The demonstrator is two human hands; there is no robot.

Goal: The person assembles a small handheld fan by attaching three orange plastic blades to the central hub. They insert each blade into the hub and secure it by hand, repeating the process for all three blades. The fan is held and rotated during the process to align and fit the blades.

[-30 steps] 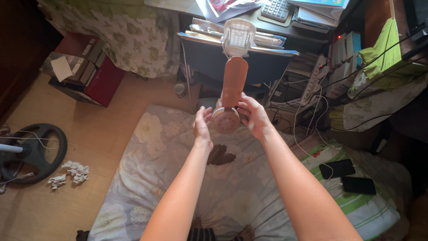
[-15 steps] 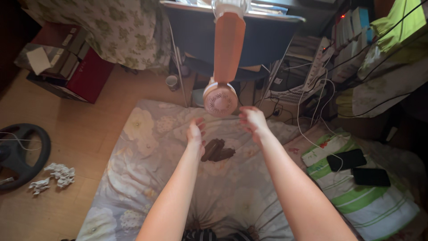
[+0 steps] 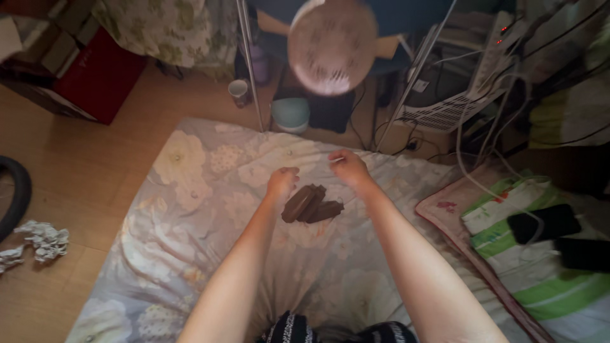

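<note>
Over a floral quilt [image 3: 190,209], both hands are hovering: left hand [image 3: 282,183] loosely curled, right hand [image 3: 348,169] pinching something thin, beside brown blades [image 3: 311,204].

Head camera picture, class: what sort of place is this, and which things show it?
Probably a cramped bedroom or study: a floral quilt spread on the wooden floor, a striped pillow holding two phones, and cables by a desk leg.
</note>
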